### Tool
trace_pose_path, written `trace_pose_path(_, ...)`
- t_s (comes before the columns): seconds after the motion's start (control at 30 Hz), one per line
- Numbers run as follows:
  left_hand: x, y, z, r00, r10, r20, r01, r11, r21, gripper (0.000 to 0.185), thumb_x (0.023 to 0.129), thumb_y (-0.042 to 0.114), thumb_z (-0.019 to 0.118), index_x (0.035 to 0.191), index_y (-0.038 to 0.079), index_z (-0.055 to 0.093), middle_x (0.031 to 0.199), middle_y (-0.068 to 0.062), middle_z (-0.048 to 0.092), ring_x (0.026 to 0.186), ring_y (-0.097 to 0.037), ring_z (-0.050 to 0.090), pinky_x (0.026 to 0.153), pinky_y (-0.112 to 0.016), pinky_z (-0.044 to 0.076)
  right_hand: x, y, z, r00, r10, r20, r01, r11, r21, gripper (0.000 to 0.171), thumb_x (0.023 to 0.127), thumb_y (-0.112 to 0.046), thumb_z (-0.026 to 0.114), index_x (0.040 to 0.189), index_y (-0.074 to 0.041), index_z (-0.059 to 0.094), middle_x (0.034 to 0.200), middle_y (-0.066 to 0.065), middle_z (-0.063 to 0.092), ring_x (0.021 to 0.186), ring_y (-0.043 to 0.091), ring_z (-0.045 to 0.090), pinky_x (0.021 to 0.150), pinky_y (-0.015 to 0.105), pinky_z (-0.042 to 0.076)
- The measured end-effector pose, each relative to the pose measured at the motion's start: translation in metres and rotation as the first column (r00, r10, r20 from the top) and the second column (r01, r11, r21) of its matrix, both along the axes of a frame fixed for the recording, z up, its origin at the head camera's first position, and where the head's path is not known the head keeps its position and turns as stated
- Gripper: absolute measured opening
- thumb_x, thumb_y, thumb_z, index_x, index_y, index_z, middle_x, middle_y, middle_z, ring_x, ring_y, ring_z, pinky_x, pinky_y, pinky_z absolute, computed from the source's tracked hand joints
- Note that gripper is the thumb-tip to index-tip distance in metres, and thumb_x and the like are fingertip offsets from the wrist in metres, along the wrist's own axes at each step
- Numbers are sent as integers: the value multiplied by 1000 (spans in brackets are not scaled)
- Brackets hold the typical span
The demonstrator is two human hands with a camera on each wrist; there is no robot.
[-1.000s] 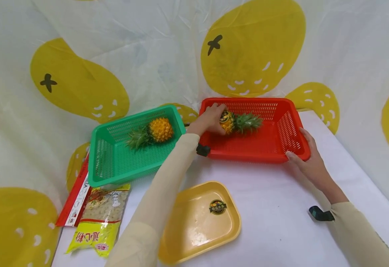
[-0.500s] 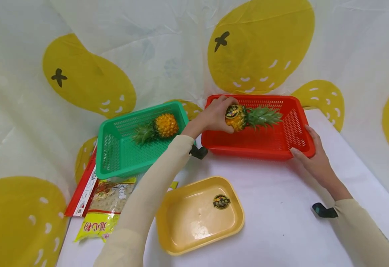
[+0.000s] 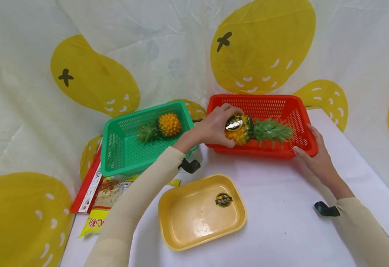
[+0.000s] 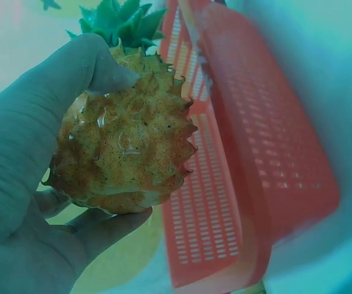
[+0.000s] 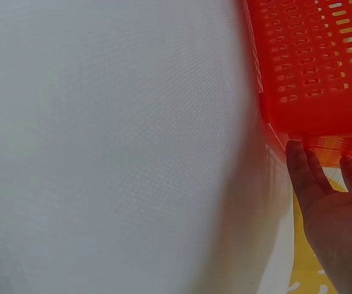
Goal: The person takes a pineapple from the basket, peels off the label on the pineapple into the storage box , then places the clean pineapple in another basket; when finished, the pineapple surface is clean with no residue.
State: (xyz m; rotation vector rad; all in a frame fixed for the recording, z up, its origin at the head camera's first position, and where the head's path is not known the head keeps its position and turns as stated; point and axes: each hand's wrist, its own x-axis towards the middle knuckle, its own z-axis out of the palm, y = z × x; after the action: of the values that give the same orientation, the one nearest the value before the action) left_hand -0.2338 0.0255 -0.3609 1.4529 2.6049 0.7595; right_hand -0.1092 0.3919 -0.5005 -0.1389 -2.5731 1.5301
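My left hand (image 3: 216, 128) grips a small pineapple (image 3: 239, 129) by its yellow body, lifted above the front part of the red basket (image 3: 282, 152), leafy crown pointing right. In the left wrist view the fingers (image 4: 47, 110) curl round the spiky pineapple (image 4: 127, 153) with the red basket (image 4: 256, 159) below it. My right hand (image 3: 314, 157) rests with straight fingers against the basket's front right corner; in the right wrist view its fingertips (image 5: 298, 168) touch the red basket (image 5: 317, 67).
A green basket (image 3: 114, 163) at left holds a second pineapple (image 3: 167, 125). A shallow yellow tray (image 3: 181, 230) with a round sticker lies in front on the white table (image 3: 281, 230). A yellow snack bag (image 3: 97, 217) and a red packet (image 3: 87, 187) lie at the left edge.
My left hand has lifted the pineapple out of the back of the red basket and brought it nearer and to the right. The right hand has stayed at the basket's corner.
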Motion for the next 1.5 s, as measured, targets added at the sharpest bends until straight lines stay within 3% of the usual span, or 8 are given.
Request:
trace_pose_path(0.1,9,-3,1,1000,-19,-1,19,1000,15,76,74,30,85,142,17,53,130,-2,49,115,-17,48,90,-25,47,0,2,-1,1000,-1,-12,1,1000,1,92,105,-28,68,170,-41,4,166,24,20,141,42,30,77,4,44)
trace_pose_path(0.3,27,-2,-3,994,-101,-35,101,995,23,78,76,30,86,145,13,53,135,-5,50,120,-19,47,97,-26,43,0,5,-3,995,14,-95,-15,1000,-8,88,104,-19,67,171,-35,12,161,25,25,130,15,39,83,4,43)
trace_pose_path(0.37,35,0,-7,990,-134,-37,135,991,17,79,77,31,86,146,12,52,137,-6,50,123,-20,47,99,-25,42,0,6,-3,996,10,-92,-10,1000,-2,87,104,-20,66,171,-35,12,162,25,24,132,18,39,83,4,42)
trace_pose_path(0.53,54,6,-17,981,-193,-20,193,981,9,78,77,34,88,144,11,54,138,-5,50,126,-18,44,98,-21,43,3,6,-1,1000,15,-23,-15,1000,-5,91,106,-25,66,170,-41,3,167,23,17,144,41,28,79,4,43)
trace_pose_path(0.73,69,11,-27,975,-222,-8,222,975,5,80,76,36,91,144,13,55,137,-3,49,121,-16,43,93,-19,43,6,2,1,999,31,-28,-32,999,-43,92,107,-20,65,170,-39,1,167,22,18,143,35,30,79,7,47)
trace_pose_path(1.1,78,21,-43,965,-255,53,258,965,-53,83,78,38,90,147,13,52,137,-1,47,122,-12,41,95,-16,40,4,5,-1,999,34,-36,-35,999,-29,93,105,-27,68,168,-45,2,169,16,19,145,38,29,79,7,46)
trace_pose_path(1.5,84,30,-58,964,-255,76,264,955,-139,83,79,38,87,151,17,50,137,1,44,119,-12,39,92,-19,40,0,2,0,998,49,-43,-52,997,-51,90,106,-22,65,170,-39,5,163,23,22,132,21,36,81,6,46)
